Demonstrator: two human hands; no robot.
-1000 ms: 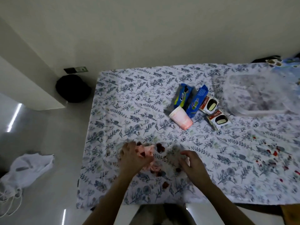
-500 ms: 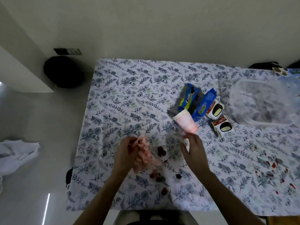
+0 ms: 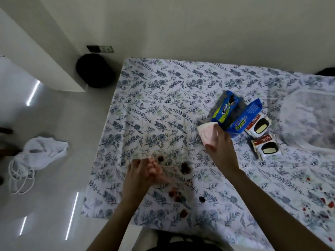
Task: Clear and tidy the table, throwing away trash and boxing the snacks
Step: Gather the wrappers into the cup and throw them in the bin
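Observation:
My left hand [image 3: 139, 173] is closed around a crumpled pink wrapper [image 3: 154, 169] near the table's front edge. My right hand [image 3: 222, 151] grips a pale pink paper cup [image 3: 207, 132] that lies tipped on the floral tablecloth [image 3: 163, 105]. Dark red crumbs [image 3: 185, 168] are scattered between and below my hands. Behind the cup lie a blue Oreo pack [image 3: 225, 110], a blue Tivoli pack [image 3: 243, 120] and two Choco Pie packets [image 3: 259, 126] [image 3: 266, 148].
A clear plastic box [image 3: 308, 120] sits at the table's right. More red crumbs [image 3: 324, 205] dot the cloth at the right. On the floor to the left are a black bin [image 3: 95, 70] and a white bag [image 3: 41, 151].
My right hand has moved up from the crumbs and taken hold of the pink cup. My left hand has gathered the pink wrapper tighter. The view has shifted.

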